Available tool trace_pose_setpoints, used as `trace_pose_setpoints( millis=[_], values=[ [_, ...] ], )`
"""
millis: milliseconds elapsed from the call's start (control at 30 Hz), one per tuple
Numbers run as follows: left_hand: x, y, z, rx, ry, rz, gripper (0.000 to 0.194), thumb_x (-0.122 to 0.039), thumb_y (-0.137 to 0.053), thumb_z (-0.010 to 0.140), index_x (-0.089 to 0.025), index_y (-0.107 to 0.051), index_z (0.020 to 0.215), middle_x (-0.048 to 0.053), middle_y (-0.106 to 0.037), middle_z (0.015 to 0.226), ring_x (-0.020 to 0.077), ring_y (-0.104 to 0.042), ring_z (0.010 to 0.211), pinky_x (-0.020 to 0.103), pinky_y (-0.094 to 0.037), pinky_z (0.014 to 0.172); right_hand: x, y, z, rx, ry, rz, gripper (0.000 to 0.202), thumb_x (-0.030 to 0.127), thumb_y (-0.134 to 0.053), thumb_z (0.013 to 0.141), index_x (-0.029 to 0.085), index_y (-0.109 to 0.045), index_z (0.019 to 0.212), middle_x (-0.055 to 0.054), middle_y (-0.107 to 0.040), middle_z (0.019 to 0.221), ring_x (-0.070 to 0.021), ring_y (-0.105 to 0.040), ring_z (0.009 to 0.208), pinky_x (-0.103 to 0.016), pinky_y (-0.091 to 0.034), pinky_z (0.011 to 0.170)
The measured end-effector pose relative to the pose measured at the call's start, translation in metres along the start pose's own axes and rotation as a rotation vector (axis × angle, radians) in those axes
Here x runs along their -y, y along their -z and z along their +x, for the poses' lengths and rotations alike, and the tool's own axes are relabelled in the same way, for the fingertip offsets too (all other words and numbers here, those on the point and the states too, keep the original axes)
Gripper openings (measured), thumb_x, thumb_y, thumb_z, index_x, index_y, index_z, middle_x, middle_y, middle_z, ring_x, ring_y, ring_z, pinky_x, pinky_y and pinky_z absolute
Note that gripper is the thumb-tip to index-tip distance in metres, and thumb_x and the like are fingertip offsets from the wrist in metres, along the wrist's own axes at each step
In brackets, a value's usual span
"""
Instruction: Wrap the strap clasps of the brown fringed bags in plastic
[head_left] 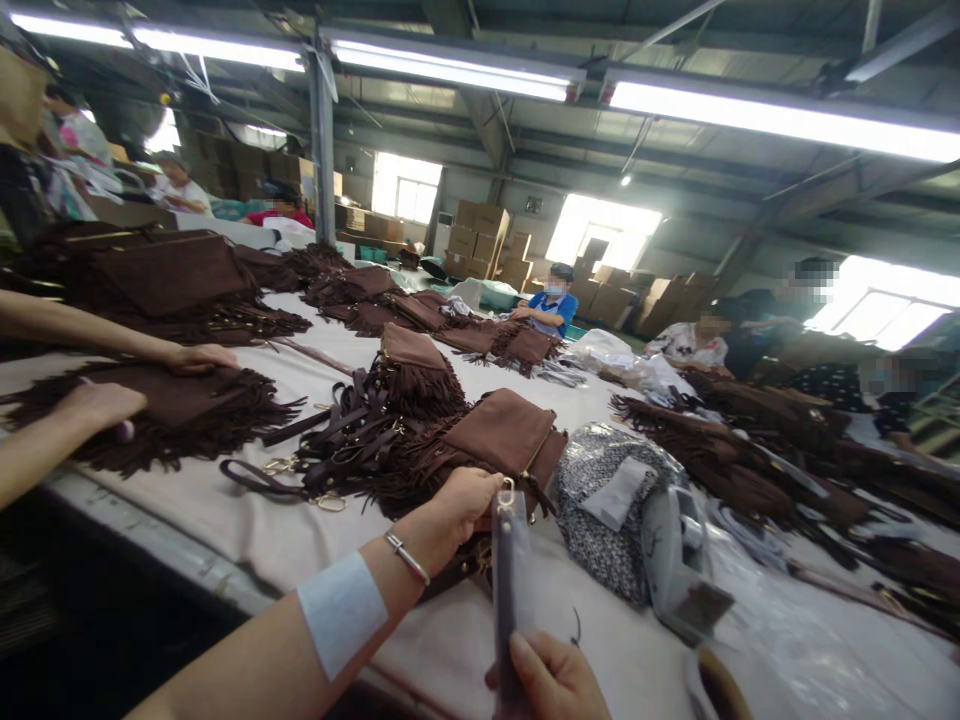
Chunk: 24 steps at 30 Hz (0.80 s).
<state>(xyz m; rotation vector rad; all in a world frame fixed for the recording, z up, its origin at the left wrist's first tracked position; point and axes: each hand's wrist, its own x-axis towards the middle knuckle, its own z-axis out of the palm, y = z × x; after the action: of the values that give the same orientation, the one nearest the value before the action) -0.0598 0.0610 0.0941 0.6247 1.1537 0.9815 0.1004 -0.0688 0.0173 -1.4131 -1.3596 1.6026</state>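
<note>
My left hand (463, 505), with a bracelet and a white patch on its forearm, pinches the metal clasp (507, 492) at the top of a dark strap. The strap (510, 580) hangs upright in a clear plastic sleeve. Lower down, my right hand (551, 675) grips the sleeved strap between thumb and fingers. Just behind my left hand lies a brown fringed bag (504, 432) with a zipper. To its left, a heap of dark straps (337, 440) with gold clips rests beside another brown bag (416, 360).
Another person's hands (206, 358) rest on a fringed bag (172, 400) at the left. A speckled grey bundle (600, 500), a tape dispenser (679, 560) and a tape roll (716, 685) stand at the right. More bags and people line the long table.
</note>
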Motion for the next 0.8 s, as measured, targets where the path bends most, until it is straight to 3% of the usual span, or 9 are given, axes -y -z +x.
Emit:
trace_pose_setpoints(
  millis=[100, 233, 400, 600, 800],
  values=[
    [0.000, 0.001, 0.000, 0.009, -0.007, 0.004, 0.011, -0.025, -0.063, 0.082, -0.015, -0.061, 0.077, 0.001, -0.065, 0.061, 0.0150, -0.061, 0.053, 0.032, -0.053, 0.060, 0.002, 0.000, 0.007, -0.013, -0.060, 0.100, 0.070, 0.079, -0.057, 0.069, 0.011, -0.072, 0.075, -0.009, -0.067, 0.054, -0.0133, -0.054, 0.042, -0.021, -0.034, 0.044],
    [-0.003, 0.002, 0.001, 0.035, 0.017, -0.003, 0.013, -0.027, -0.063, 0.080, -0.014, -0.063, 0.081, 0.003, -0.066, 0.064, 0.0174, -0.063, 0.056, 0.032, -0.054, 0.061, 0.008, 0.000, 0.017, -0.047, -0.005, 0.136, 0.073, 0.078, -0.056, 0.070, 0.008, -0.072, 0.079, -0.013, -0.070, 0.057, -0.0140, -0.057, 0.044, -0.022, -0.040, 0.045],
    [-0.005, 0.005, -0.005, 0.054, 0.055, -0.011, 0.030, -0.037, -0.048, 0.087, -0.011, -0.064, 0.084, 0.009, -0.068, 0.067, 0.0190, -0.064, 0.058, 0.033, -0.053, 0.061, 0.020, -0.002, 0.025, -0.055, -0.004, 0.172, 0.072, 0.077, -0.058, 0.071, 0.006, -0.071, 0.080, -0.014, -0.070, 0.058, -0.0150, -0.061, 0.046, -0.021, -0.041, 0.045],
    [0.010, 0.010, -0.023, 0.101, 0.006, 0.040, 0.044, -0.055, -0.064, 0.073, -0.012, -0.068, 0.076, 0.010, -0.070, 0.074, 0.0184, -0.063, 0.060, 0.029, -0.049, 0.057, 0.024, -0.009, 0.032, -0.059, 0.006, 0.238, 0.065, 0.073, -0.064, 0.069, 0.008, -0.068, 0.076, -0.012, -0.070, 0.060, -0.0171, -0.063, 0.048, -0.022, -0.042, 0.043],
    [0.018, 0.004, -0.023, 0.092, -0.041, -0.029, 0.033, -0.043, -0.070, 0.074, -0.011, -0.066, 0.070, 0.006, -0.065, 0.062, 0.0127, -0.054, 0.048, 0.025, -0.041, 0.048, 0.021, -0.024, 0.029, -0.020, -0.036, 0.319, 0.062, 0.073, -0.072, 0.059, 0.013, -0.059, 0.068, -0.008, -0.068, 0.059, -0.0174, -0.063, 0.045, -0.021, -0.042, 0.039]
  ],
)
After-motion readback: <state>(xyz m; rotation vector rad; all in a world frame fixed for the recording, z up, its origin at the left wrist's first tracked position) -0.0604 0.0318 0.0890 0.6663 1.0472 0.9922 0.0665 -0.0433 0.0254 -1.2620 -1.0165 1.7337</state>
